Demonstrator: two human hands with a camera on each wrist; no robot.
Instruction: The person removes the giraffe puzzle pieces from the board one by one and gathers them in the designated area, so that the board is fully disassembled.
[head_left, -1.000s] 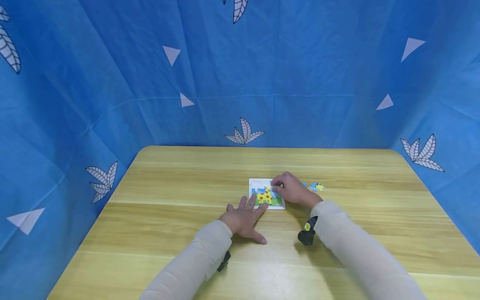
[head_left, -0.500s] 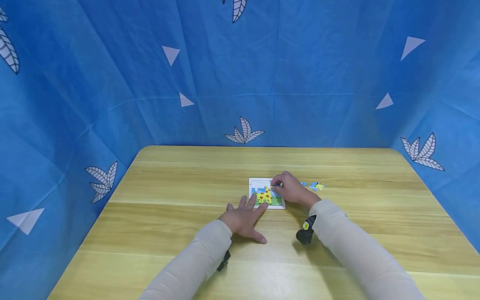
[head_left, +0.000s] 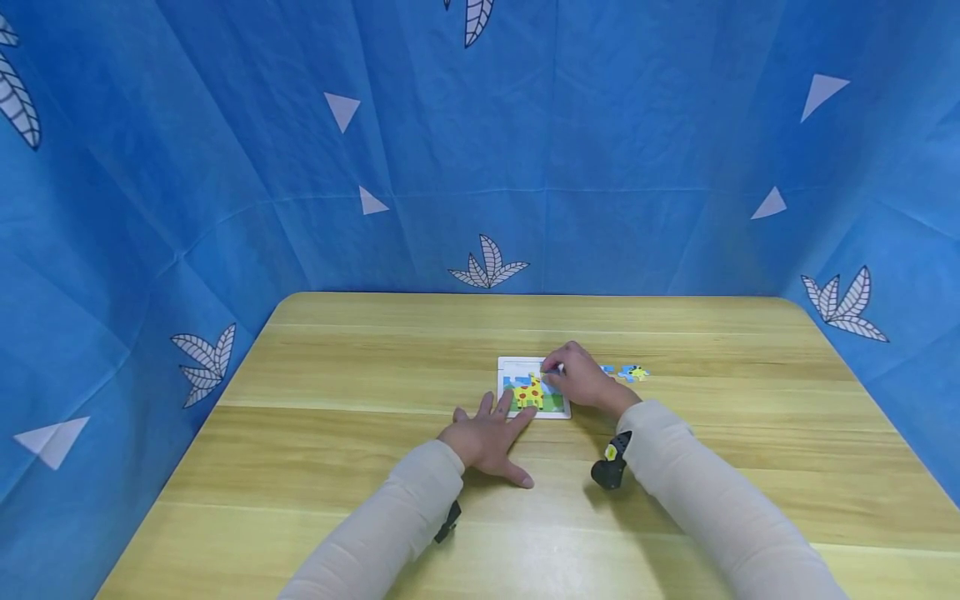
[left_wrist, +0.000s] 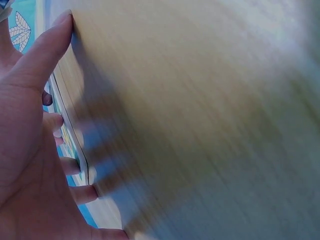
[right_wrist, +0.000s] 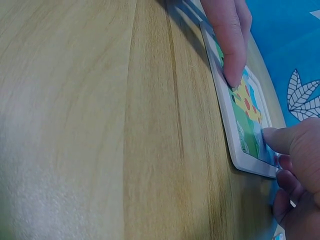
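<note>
A small jigsaw puzzle in a white frame (head_left: 555, 417) lies on the table, its giraffe picture (head_left: 527, 397) partly assembled and the white backing bare along the top. My left hand (head_left: 491, 442) is spread flat, fingertips resting on the near-left part of the puzzle and its frame; in the right wrist view one left finger (right_wrist: 232, 55) presses the picture. At the puzzle's upper right, my right hand (head_left: 585, 379) pinches a puzzle piece between thumb and fingers, mostly hidden by them. The right thumb (right_wrist: 282, 139) touches the picture surface, other fingers curled beneath.
Loose blue and yellow puzzle pieces (head_left: 633, 373) lie just right of my right hand. The wooden table (head_left: 360, 358) extends all around, with a blue patterned cloth (head_left: 615, 150) hanging behind and at the sides. A wrist camera (head_left: 611, 462) hangs under the right sleeve.
Almost nothing differs. My right fingers shift very slightly at the puzzle's upper right; the left hand stays in place.
</note>
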